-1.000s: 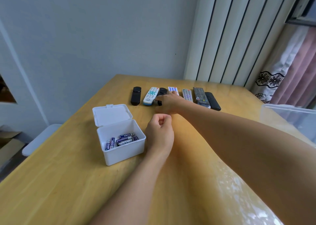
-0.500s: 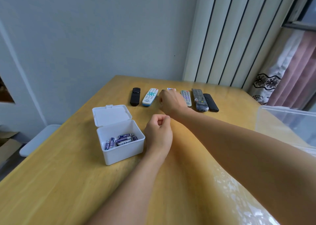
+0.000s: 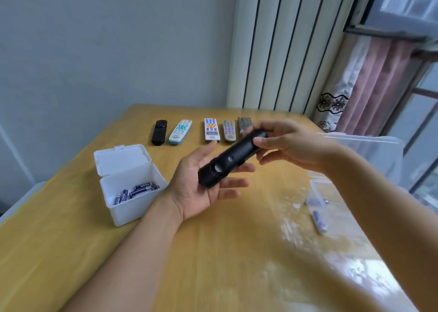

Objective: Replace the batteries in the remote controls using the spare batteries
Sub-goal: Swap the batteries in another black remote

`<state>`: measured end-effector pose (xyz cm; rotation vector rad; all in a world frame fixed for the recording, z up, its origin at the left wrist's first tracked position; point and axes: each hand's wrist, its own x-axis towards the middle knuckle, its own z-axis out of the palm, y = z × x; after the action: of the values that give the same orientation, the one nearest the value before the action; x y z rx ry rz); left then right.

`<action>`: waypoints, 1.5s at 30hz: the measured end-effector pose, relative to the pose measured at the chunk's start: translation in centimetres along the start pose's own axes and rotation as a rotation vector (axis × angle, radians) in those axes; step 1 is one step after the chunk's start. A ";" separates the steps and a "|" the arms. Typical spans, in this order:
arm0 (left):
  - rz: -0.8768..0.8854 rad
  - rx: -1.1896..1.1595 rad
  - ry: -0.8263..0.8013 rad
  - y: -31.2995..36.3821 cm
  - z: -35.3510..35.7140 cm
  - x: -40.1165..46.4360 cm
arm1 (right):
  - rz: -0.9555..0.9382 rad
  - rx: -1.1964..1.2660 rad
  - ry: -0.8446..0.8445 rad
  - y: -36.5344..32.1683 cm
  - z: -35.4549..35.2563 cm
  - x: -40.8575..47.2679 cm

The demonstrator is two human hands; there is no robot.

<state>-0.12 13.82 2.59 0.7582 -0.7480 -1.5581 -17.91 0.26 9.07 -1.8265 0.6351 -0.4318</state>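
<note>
A black remote (image 3: 231, 158) hangs above the wooden table (image 3: 71, 252), lying diagonally. My right hand (image 3: 291, 143) grips its far end. My left hand (image 3: 203, 183) is palm up with spread fingers under its near end. Behind, in a row on the table, lie another black remote (image 3: 159, 132), a white and blue remote (image 3: 180, 131), a white remote with coloured buttons (image 3: 211, 129), a grey remote (image 3: 229, 130) and a dark grey one (image 3: 244, 124), partly hidden by my right hand. An open white box (image 3: 132, 193) left of my left hand holds several spare batteries (image 3: 136, 190).
A clear plastic container (image 3: 369, 155) stands at the table's right side, and a small clear tray (image 3: 318, 207) with blue batteries lies in front of it. A wall and a ribbed panel close the far side. A curtain and window are at the right.
My right hand lifted a black remote out of the row and brought it toward me. My left hand opened from a fist and turned palm up beneath it.
</note>
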 end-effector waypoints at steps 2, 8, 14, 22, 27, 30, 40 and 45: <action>-0.043 0.174 -0.042 -0.3 1.4 -0.4 | 0.012 0.065 0.050 0.7 0.3 -1.4; 0.031 0.351 0.026 -3.6 4.2 0.2 | -0.106 -0.122 0.352 4.4 2.2 -3.6; 0.189 0.688 0.138 -5.4 3.9 0.9 | -0.152 -0.183 0.448 5.3 2.2 -4.1; 0.165 0.677 0.199 -5.9 3.7 1.6 | -0.180 -0.271 0.568 5.4 2.4 -4.2; 0.075 0.483 0.353 -5.5 3.2 1.8 | -0.219 -0.099 0.598 4.1 1.3 -5.0; 0.134 0.413 0.435 -4.8 2.6 2.1 | 0.011 -0.130 0.291 4.0 1.2 -5.7; 0.143 0.479 0.302 -4.3 2.8 1.6 | -0.290 -0.564 0.606 5.1 3.7 -5.3; 0.172 0.576 0.206 -5.1 3.2 1.7 | -0.404 -0.599 0.617 5.1 4.9 -5.0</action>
<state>-5.78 12.77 0.23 1.2185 -1.0917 -1.0903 -20.16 5.67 2.68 -2.4186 0.8729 -1.2081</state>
